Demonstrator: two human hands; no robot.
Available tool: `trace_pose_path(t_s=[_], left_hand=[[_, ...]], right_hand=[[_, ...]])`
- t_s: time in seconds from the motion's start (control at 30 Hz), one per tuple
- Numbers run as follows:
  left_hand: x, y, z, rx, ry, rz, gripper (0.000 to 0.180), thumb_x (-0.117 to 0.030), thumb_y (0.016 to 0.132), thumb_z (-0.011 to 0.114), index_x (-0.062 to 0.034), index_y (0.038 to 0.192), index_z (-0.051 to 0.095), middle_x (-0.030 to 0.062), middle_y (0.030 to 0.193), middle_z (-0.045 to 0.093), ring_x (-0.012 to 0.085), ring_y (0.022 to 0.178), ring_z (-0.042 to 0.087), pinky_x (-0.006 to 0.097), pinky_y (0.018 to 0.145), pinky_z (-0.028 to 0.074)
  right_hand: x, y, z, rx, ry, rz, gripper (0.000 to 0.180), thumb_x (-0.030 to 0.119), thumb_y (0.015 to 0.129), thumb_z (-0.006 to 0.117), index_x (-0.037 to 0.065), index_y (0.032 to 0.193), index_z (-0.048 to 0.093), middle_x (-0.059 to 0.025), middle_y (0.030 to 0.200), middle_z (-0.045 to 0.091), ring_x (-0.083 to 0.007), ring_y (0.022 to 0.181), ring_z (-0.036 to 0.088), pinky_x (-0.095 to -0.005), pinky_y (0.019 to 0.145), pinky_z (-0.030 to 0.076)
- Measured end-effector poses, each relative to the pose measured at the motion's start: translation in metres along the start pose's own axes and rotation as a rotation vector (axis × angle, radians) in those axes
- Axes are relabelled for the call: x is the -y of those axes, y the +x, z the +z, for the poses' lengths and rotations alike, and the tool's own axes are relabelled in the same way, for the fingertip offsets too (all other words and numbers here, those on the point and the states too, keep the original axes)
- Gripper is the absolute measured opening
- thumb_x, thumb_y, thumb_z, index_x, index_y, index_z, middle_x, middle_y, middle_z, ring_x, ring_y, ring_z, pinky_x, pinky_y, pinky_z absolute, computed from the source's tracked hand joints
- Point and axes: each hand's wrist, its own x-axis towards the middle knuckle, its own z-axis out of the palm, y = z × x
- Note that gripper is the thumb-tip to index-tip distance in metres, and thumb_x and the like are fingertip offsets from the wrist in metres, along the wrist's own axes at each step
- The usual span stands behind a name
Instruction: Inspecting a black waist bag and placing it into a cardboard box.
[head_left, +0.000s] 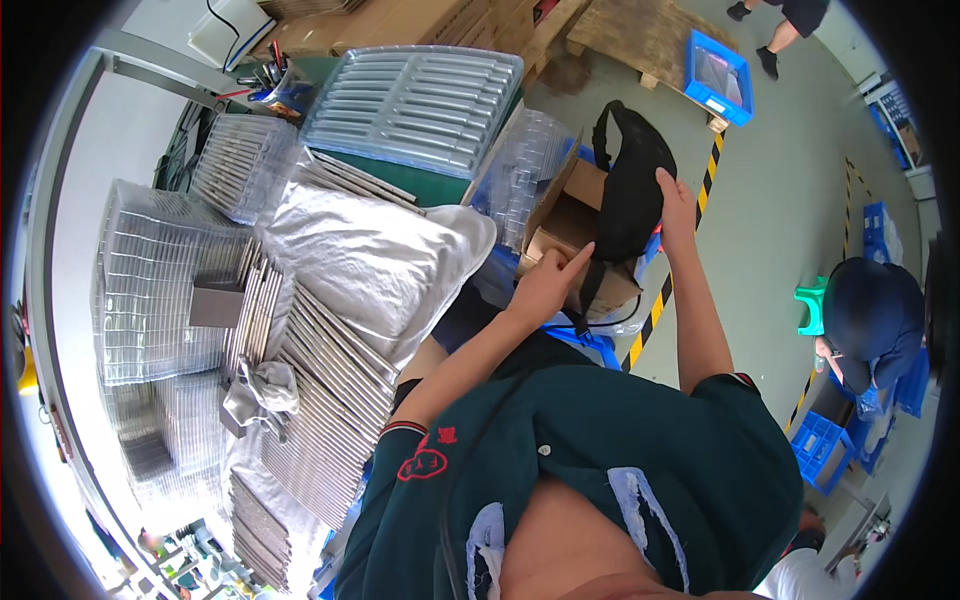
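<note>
A black waist bag (pixel 637 170) with a strap hangs over an open cardboard box (pixel 565 215) beside the work table. My right hand (pixel 677 212) grips the bag's right edge, thumb on its near face. My left hand (pixel 548 285) is at the bag's lower left, its index finger stretched to the bag's bottom edge and its other fingers curled; whatever they hold is hidden. Below the bag, a black strap (pixel 590 285) hangs down in front of the box.
Thin metal strips (pixel 325 400) lie in rows on the table, beside a silvery cloth (pixel 350 260). Clear plastic trays (pixel 150 290) are stacked at left, with a ribbed tray (pixel 415 105) at the back. A person (pixel 870 320) bends near a green stool (pixel 811 305) at right.
</note>
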Motion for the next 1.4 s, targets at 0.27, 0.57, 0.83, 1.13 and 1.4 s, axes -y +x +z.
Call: trace_pose_path(t_s=[0.27,0.57,0.83,1.13,1.4], left_hand=[[-0.005,0.025,-0.004,0.004,0.264,-0.057,0.053,-0.014,0.079,0.051,-0.0196,0.129,0.034,0.0111,0.076,0.050,0.0261,0.064,0.055,0.037,0.055,0.045],[-0.020,0.057,-0.012,-0.051,0.373,-0.089,0.021,-0.030,0.077,0.055,-0.0116,0.075,0.064,0.0075,0.070,0.057,0.0226,0.066,0.058,0.037,0.055,0.042],[-0.048,0.081,0.001,0.480,0.229,0.133,0.043,-0.044,0.074,0.057,-0.0067,0.096,0.060,0.0132,0.094,0.056,0.0292,0.084,0.058,0.037,0.071,0.043],[0.001,0.092,0.049,-0.033,0.574,0.469,0.056,-0.020,0.075,0.053,-0.0131,0.127,0.035,0.0114,0.130,0.034,0.0283,0.120,0.031,0.049,0.096,0.027],[0.042,0.068,0.055,-0.165,-0.378,-0.038,0.065,-0.005,0.077,0.054,-0.0035,0.133,0.020,0.0180,0.130,0.033,0.0316,0.118,0.036,0.032,0.097,0.030]], right_hand=[[0.088,-0.033,0.020,-0.002,0.206,-0.066,0.021,0.020,0.083,0.054,-0.001,0.085,0.059,-0.0050,0.081,0.061,-0.0091,0.069,0.056,-0.0207,0.062,0.044],[0.132,-0.061,0.010,-0.005,0.251,-0.075,0.023,0.018,0.082,0.055,-0.003,0.090,0.058,-0.0091,0.084,0.061,-0.0141,0.073,0.059,-0.0231,0.066,0.046],[0.133,-0.076,-0.013,-0.053,0.202,-0.059,0.023,0.018,0.083,0.052,-0.003,0.090,0.057,-0.0089,0.085,0.061,-0.0131,0.073,0.058,-0.0227,0.066,0.046],[0.121,-0.083,-0.025,-0.087,0.227,0.000,0.023,0.018,0.084,0.053,-0.003,0.091,0.057,-0.0078,0.085,0.061,-0.0123,0.074,0.058,-0.0225,0.067,0.046],[0.074,-0.065,0.010,0.050,0.287,0.113,0.022,0.019,0.084,0.053,-0.001,0.090,0.058,-0.0050,0.084,0.062,-0.0094,0.074,0.057,-0.0207,0.068,0.044]])
